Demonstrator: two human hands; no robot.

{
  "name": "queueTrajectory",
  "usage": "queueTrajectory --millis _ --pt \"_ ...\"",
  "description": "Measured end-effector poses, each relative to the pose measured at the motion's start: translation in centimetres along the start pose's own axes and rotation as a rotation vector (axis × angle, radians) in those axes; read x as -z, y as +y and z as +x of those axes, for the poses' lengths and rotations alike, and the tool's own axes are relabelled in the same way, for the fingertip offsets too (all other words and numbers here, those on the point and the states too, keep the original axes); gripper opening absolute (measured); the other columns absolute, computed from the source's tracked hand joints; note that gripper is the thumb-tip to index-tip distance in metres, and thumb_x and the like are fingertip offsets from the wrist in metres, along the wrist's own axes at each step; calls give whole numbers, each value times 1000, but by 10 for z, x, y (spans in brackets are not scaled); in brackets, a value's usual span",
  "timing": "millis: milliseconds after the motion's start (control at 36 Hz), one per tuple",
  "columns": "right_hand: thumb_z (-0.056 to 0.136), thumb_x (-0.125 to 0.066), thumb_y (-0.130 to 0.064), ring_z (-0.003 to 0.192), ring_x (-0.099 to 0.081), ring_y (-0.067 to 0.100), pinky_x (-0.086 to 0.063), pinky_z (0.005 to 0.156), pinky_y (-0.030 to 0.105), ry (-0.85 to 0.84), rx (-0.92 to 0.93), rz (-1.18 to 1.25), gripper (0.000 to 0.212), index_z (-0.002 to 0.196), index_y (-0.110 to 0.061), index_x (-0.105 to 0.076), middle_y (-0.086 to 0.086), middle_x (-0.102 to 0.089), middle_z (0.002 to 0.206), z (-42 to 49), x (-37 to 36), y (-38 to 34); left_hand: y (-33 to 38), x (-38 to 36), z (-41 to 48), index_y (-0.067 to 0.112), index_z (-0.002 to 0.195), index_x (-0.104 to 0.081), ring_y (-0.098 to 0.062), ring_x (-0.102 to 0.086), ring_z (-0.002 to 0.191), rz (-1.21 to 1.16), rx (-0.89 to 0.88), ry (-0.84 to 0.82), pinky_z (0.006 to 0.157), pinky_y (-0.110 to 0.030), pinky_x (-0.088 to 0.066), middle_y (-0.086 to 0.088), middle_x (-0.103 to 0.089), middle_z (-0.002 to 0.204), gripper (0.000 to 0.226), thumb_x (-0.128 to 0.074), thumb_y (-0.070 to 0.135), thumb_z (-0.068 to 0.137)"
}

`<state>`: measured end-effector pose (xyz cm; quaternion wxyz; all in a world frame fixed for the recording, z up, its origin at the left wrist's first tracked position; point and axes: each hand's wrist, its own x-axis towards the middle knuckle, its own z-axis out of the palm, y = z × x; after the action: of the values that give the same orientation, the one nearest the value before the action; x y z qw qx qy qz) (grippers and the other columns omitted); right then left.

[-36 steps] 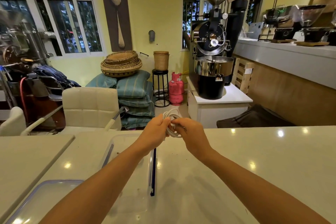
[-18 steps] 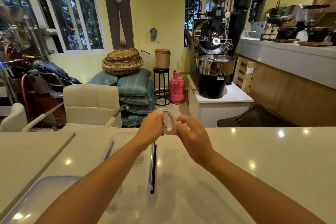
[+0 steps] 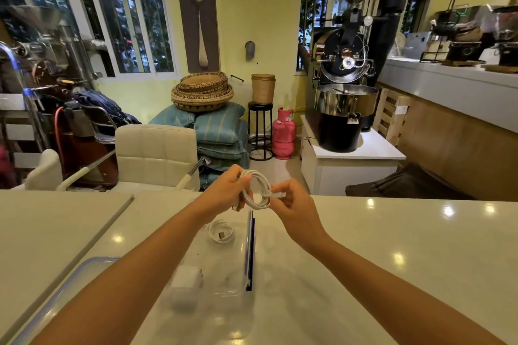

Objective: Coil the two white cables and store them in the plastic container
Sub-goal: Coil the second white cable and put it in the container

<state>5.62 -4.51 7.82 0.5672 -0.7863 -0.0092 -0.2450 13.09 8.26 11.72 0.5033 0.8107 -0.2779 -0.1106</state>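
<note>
1. I see the pale counter [image 3: 392, 246] carrying everything.
2. The clear plastic container [image 3: 241, 283] sits on it, below my hands.
3. My left hand [image 3: 227, 193] has its grip pinching the coiled white cable [image 3: 256, 190], held above the container's far end.
4. My right hand [image 3: 297, 204] pinches that cable's plug end.
5. A second coiled cable [image 3: 220, 234] lies inside the container.

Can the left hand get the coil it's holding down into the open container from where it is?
Probably yes. The left hand holds the coiled cable just above the clear container's open top; nothing blocks it.
</note>
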Motion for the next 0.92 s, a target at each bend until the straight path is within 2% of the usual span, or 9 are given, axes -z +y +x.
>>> queueTrajectory --millis 83,278,389,417,500,583,722,833,917 --pt "83 -55 -5 74 -55 20 -53 74 39 13 -101 63 23 73 -24 -49 7 -58 78 3 -9 -3 -5 6 -2 15 81 -41 -9 -50 41 -31 40 -13 49 -24 -44 -8 -59 69 19 -35 19 98" --pt "82 -57 -10 81 -53 16 -49 83 39 -128 -164 55 19 69 -22 -50 0 -55 81 8 -23 -9 -13 20 -8 14 81 -44 -11 -60 46 -129 120 -28 60 -31 -53 -8 -57 66 16 -39 16 96" --pt "81 -59 -8 79 -51 21 -47 75 34 -190 -185 50 20 66 -20 -53 21 -59 89 10 -28 -13 -17 25 -10 16 80 -45 -12 -61 50 -136 150 -20 64 -33 -55 -9 -58 70 17 -39 16 96" --pt "80 -60 -6 79 -52 22 -46 73 31 -204 -183 47 20 65 -19 -54 21 -60 89 11 -29 -14 -18 26 -12 17 80 -45 -14 -62 52 -137 159 -16 66 -33 -55 -9 -59 70 17 -39 16 96" --pt "79 -62 -4 69 -52 14 -45 67 23 -273 -198 38 22 63 -19 -55 1 -58 75 16 -31 -15 -22 30 -14 17 81 -46 -17 -63 58 -123 191 -4 66 -31 -56 -9 -61 73 17 -39 16 96" --pt "77 -65 -5 67 -54 11 -46 66 21 -333 -217 20 21 63 -18 -57 -1 -58 69 21 -35 -14 -27 33 -14 16 83 -48 -20 -64 64 -94 225 20 68 -33 -56 -10 -62 76 15 -41 17 95" --pt "75 -69 -8 78 -59 19 -51 73 28 -401 -289 -67 16 71 -16 -57 3 -61 77 30 -46 -11 -40 38 -11 17 74 -48 -15 -59 63 21 281 99 58 -24 -49 -6 -61 73 19 -47 15 93" --pt "73 -71 -6 79 -58 20 -53 77 33 -421 -344 -142 26 80 -17 -48 1 -57 80 33 -54 -10 -52 39 -11 14 77 -50 -14 -60 60 99 340 130 58 -23 -51 -5 -60 68 14 -52 12 90" --pt "72 -71 -5 80 -57 18 -54 78 32 -464 -366 -252 30 90 -14 -48 -3 -52 81 36 -61 -9 -60 39 -13 11 80 -51 -14 -61 55 129 389 127 50 -19 -53 -7 -61 67 10 -57 7 87"
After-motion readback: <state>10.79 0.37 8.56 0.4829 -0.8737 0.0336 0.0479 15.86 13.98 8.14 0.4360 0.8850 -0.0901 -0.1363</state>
